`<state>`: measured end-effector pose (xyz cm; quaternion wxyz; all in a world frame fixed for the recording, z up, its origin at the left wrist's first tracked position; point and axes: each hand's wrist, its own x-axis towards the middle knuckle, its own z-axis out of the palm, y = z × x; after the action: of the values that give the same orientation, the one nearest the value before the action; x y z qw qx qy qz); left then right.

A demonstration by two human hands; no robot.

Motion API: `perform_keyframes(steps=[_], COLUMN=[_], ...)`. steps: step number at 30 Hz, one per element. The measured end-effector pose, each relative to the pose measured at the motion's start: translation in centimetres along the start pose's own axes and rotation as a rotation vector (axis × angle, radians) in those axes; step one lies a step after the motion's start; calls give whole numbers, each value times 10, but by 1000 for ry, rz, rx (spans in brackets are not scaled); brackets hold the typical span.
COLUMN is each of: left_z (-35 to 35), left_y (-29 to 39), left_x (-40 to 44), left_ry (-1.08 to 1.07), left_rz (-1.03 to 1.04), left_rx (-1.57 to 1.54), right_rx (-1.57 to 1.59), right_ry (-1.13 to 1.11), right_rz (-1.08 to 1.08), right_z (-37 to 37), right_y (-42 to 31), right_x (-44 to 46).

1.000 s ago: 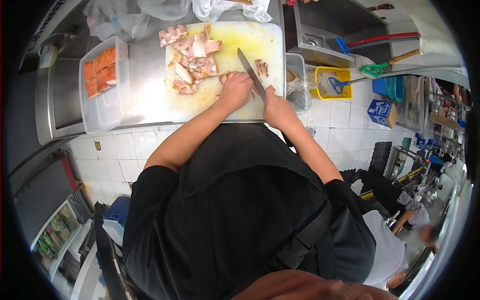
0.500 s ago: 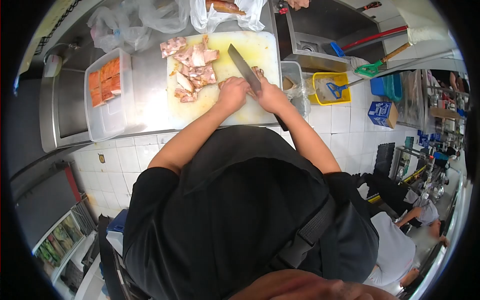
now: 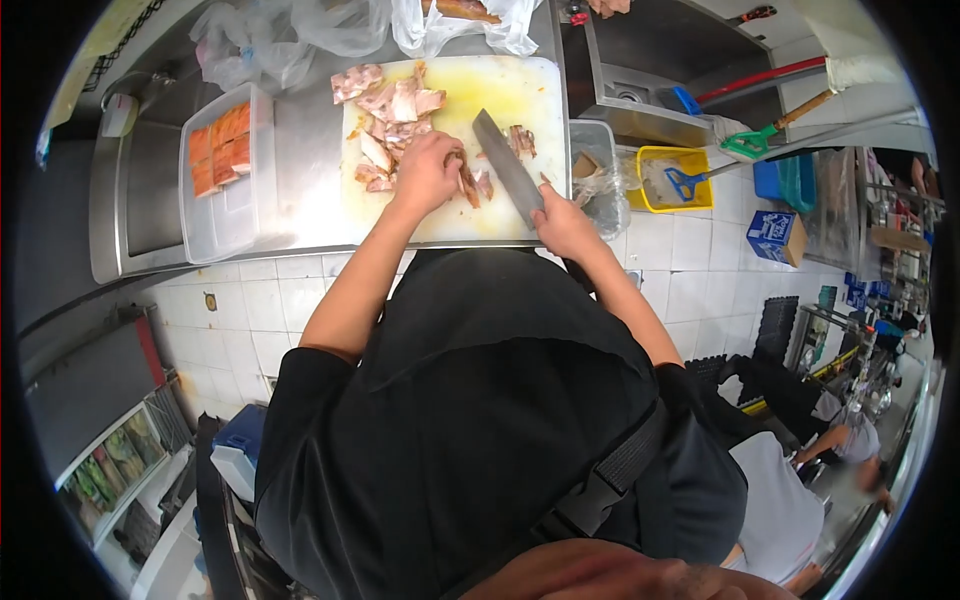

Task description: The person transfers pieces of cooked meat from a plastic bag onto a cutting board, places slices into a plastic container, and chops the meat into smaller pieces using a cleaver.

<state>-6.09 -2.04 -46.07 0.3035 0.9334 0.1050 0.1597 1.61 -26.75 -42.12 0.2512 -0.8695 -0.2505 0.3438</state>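
My right hand (image 3: 568, 226) is closed round the handle of a broad-bladed knife (image 3: 508, 168), whose blade slants up and left over the white cutting board (image 3: 540, 85). On the board's middle, my left hand (image 3: 428, 172) has its fingers curled over a piece of browned meat (image 3: 468, 184), partly hidden under them. Small scraps lie just right of those fingers. Left of the knife and behind my left hand is a heap of cut pink meat (image 3: 398, 103). Another small bit of meat (image 3: 521, 140) rests beyond the blade, near the board's right side.
A clear plastic tub (image 3: 262, 190) with orange-pink blocks (image 3: 220, 145) stands left of the board. Plastic bags (image 3: 265, 45) lie behind. At right are another clear tub (image 3: 605, 215), a sink (image 3: 620, 95) and a yellow bucket (image 3: 700, 200). Other people (image 3: 780, 490) are at lower right.
My left hand has moved left, away from the knife, with meat under its fingers. My right hand has drawn the knife right and toward me. The view has shifted slightly.
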Motion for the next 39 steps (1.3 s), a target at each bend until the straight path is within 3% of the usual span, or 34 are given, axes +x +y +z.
perform_keyframes(steps=[1, 3, 9, 11, 21, 30, 39], left_z=[0, 1, 8, 15, 45, 55, 61], left_y=[1, 6, 23, 25, 27, 12, 5], left_x=[-2, -6, -6, -6, -10, 2, 2], left_ry=[0, -194, -326, -289, -72, -150, -67], left_rz=[-6, 62, 23, 45, 183, 275, 306], left_rx=[5, 132, 286, 271, 146, 22, -30], right_rx=[-11, -55, -109, -81, -194, -293, -249], right_ry=[96, 106, 185, 103, 97, 40, 110], right_rz=[-56, -19, -45, -63, -49, -50, -41], right_z=[5, 1, -17, -15, -7, -10, 9], right_y=[3, 5, -8, -15, -23, -45, -51], right_x=[0, 7, 7, 2, 7, 16, 37])
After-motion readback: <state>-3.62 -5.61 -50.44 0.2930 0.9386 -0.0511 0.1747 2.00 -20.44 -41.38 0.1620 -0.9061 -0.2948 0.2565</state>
